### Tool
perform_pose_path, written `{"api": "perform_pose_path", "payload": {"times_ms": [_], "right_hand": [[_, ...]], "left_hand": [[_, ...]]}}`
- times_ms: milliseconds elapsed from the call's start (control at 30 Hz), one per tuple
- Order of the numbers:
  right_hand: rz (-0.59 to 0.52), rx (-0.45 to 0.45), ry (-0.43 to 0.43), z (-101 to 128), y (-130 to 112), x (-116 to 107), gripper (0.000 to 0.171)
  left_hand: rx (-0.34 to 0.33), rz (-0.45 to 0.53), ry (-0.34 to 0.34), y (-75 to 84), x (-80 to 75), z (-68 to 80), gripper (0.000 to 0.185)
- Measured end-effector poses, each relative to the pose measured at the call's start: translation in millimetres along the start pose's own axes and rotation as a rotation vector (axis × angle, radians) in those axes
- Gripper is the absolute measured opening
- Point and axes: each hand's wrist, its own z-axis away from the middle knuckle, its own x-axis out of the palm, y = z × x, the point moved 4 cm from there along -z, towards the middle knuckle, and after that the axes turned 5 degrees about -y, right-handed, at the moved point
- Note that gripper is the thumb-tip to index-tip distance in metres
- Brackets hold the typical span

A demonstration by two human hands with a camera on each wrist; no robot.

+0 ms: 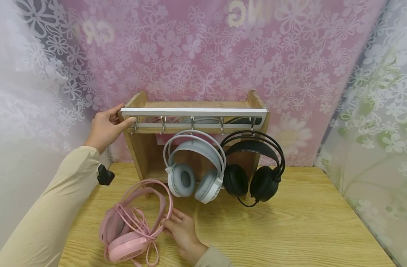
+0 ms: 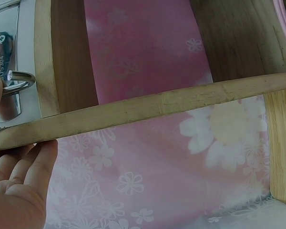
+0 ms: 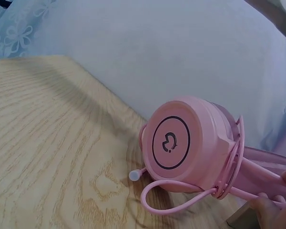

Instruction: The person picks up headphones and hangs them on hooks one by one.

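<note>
Pink headphones (image 1: pixel 130 230) lie on the wooden table (image 1: pixel 290 222), their cable looped loosely over them. My right hand (image 1: pixel 178 224) pinches the thin pink headband at its right side. In the right wrist view the pink earcup (image 3: pixel 181 143) lies on its side, with my fingertips (image 3: pixel 271 210) at the band. My left hand (image 1: pixel 105 128) grips the left end of a wooden rack (image 1: pixel 140 148), thumb on its white hook rail (image 1: pixel 193 110). The thumb rests by the leftmost metal hook (image 2: pixel 20 80), which hangs bare.
Grey-and-white headphones (image 1: pixel 193 167) and black headphones (image 1: pixel 253 167) hang from hooks on the rack. Floral curtains close in the back and both sides. Bare tabletop lies to the right of the rack and in front.
</note>
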Motion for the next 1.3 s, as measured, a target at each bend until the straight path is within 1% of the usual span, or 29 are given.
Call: {"api": "perform_pose_path", "payload": {"times_ms": [133,267,500,633,767,933,1067,1300], "right_hand": [[-0.011,-0.015,-0.022,2.5,-7.9,3.1,0.061],[0.003,-0.059,-0.045,2.8,-17.5,5.7,0.060],[0.094,-0.115,-0.085,-0.3,-29.8,4.8,0.057],[0.123,-0.151,-0.116,-1.7,-35.1,4.4,0.056],[0.143,-0.186,-0.144,-1.3,-41.3,5.4,0.053],[0.177,-0.200,-0.184,1.1,-48.4,7.6,0.050],[0.213,-0.210,-0.193,1.8,-51.7,6.8,0.049],[0.333,-0.261,-0.223,-2.5,-61.1,1.8,0.048]], "left_hand": [[0.000,-0.001,-0.002,0.3,0.6,0.1,0.079],[0.001,0.004,0.001,-0.5,0.8,-0.1,0.079],[-0.001,0.005,-0.004,-1.9,0.9,-1.3,0.079],[-0.001,0.006,-0.009,-2.3,1.6,-2.0,0.079],[0.005,-0.001,0.003,-2.8,0.8,-1.7,0.079],[0.004,-0.008,0.017,-3.0,-0.6,-0.3,0.078],[-0.004,-0.009,0.010,-1.5,-0.5,1.4,0.079],[-0.003,-0.008,0.002,-0.1,0.5,0.8,0.079]]}}
